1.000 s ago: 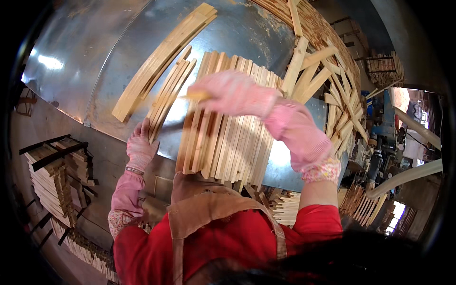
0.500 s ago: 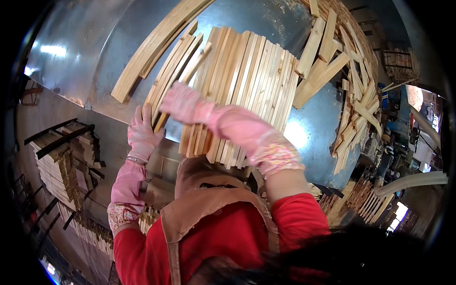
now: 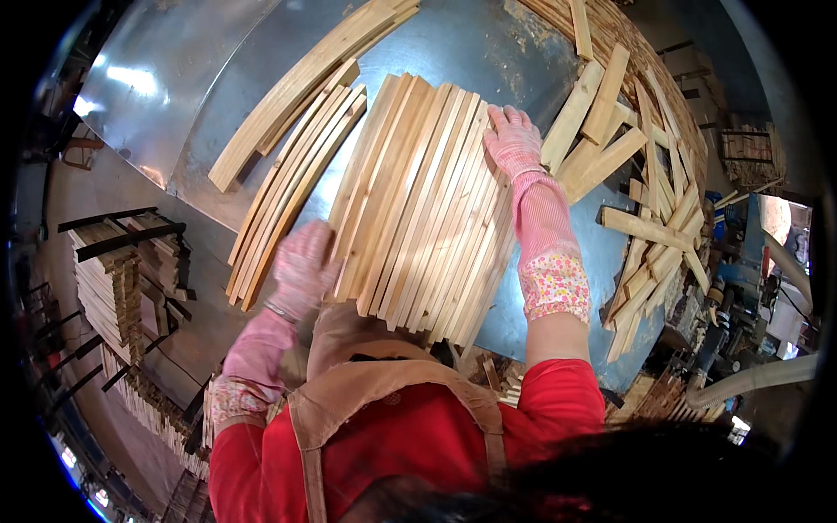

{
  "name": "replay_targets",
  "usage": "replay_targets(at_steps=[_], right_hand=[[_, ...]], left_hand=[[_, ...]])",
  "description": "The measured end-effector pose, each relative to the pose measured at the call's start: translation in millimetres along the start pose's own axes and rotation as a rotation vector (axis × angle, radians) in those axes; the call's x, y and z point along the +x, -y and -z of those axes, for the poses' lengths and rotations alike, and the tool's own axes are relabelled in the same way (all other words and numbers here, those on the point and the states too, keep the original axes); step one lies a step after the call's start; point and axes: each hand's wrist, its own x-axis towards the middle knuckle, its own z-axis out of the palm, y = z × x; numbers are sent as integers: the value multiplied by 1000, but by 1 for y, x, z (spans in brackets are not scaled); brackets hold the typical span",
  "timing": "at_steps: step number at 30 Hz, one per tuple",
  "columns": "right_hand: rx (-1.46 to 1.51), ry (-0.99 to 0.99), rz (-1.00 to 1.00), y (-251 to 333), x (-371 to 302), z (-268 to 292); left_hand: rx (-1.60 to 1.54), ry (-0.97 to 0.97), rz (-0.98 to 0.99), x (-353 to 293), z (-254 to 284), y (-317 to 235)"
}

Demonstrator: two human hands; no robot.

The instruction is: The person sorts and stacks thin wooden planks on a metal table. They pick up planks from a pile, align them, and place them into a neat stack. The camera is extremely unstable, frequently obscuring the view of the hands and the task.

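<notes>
Right hand (image 3: 514,141) is loose, fingers laid out against the far right edge of the big row of wood strips (image 3: 427,200), not clenched around any one piece. Left hand (image 3: 303,266) is a bit blurry but looks uncurled too, right by the row's near left corner; can't tell if it's actually touching. So the row sits between the two hands, strips running long-ways away from the body, leaning a bit right at the far end. The left hand's nearer the strip ends, the right's along the side. Just left there's a smaller bunch of strips (image 3: 292,192), hemming in that hand, then long boards (image 3: 301,83). Messy offcuts (image 3: 645,227) crowd the right side of the metal table (image 3: 205,144).
</notes>
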Motion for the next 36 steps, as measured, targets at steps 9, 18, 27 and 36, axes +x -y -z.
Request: replay_targets(at_steps=[9,18,27,36], right_hand=[[58,131,6,-13,42,23],[-40,182,220,-9,41,58],[952,-448,188,-5,-67,99],[1466,148,-231,105,-156,132]], left_hand=[[-481,122,519,30,-22,-79],[-312,303,524,29,-49,-80],[-299,361,554,30,-47,-82],[-397,261,484,27,-47,-78]])
